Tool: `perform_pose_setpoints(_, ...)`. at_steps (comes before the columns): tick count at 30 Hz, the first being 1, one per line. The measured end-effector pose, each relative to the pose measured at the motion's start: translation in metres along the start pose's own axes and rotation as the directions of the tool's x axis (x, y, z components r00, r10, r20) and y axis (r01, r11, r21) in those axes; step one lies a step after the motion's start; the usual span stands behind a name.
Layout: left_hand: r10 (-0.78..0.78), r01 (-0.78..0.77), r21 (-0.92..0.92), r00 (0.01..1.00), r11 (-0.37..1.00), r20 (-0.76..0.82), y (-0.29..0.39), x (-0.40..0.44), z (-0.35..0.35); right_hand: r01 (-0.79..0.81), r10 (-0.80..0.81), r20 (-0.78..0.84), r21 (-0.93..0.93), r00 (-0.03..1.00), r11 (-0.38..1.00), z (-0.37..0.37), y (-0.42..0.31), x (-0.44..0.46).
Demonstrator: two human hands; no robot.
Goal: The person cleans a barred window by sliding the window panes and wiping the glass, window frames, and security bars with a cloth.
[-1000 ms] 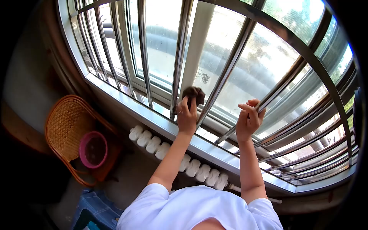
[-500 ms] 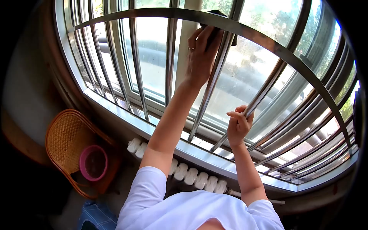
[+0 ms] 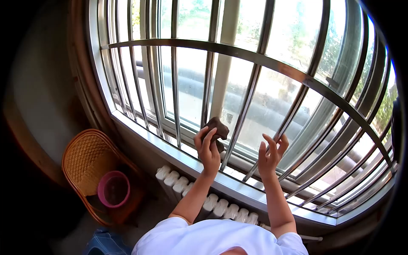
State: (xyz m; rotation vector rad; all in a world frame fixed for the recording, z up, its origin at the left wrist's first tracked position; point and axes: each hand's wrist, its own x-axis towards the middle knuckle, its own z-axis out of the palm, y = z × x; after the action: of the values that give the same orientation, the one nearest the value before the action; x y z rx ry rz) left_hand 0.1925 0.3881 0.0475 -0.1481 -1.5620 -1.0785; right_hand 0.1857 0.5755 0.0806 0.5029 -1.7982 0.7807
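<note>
A crumpled dark brown cloth [image 3: 217, 128] is in my left hand [image 3: 208, 151], low in front of the window by one of the upright metal bars [image 3: 208, 85]. Whether the cloth wraps round that bar is hidden by my fingers. My right hand [image 3: 271, 156] is raised beside another upright bar [image 3: 293, 111], its fingers apart and curved, holding nothing. I cannot tell if its fingertips touch the metal. A flat curved crossbar [image 3: 238, 52] runs above both hands.
Below the sill [image 3: 157, 144] stands a white radiator [image 3: 221, 208]. At the left, a wicker chair [image 3: 87, 148] carries a pink basin [image 3: 114, 189]. Blue denim fabric [image 3: 108, 243] shows at the bottom. Window glass [image 3: 238, 114] lies behind the bars.
My left hand has come down with the cloth from the crossbar to near the sill. My right hand has loosened from the bar, its fingers spreading. The view has shifted slightly.
</note>
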Motion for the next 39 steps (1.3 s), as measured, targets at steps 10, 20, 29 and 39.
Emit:
perform_pose_setpoints(10, 0.297, 0.02, -0.609, 0.859, 0.793, 0.416, 0.097, -0.033, 0.024, -0.386, 0.328, 0.26, 0.825, 0.908, 0.413, -0.032, -0.037, -0.056)
perform_pose_setpoints(20, 0.168, -0.135, -0.193, 0.971, 0.972, 0.171, 0.083, 0.023, 0.047, -0.251, 0.321, -0.072, 0.472, 0.944, 0.845, -0.075, -0.002, -0.022)
perform_pose_setpoints(29, 0.393, -0.276, -0.385, 0.88, 0.881, 0.267, 0.068, 0.064, 0.101, -0.211, 0.34, -0.409, 0.328, 0.847, 0.921, -0.135, 0.034, 0.031)
perform_pose_setpoints(39, 0.42, -0.378, -0.183, 0.808, 0.907, 0.413, 0.065, 0.056, 0.125, 0.033, -0.311, -0.62, -0.417, 0.721, 0.908, -0.123, 0.098, 0.182)
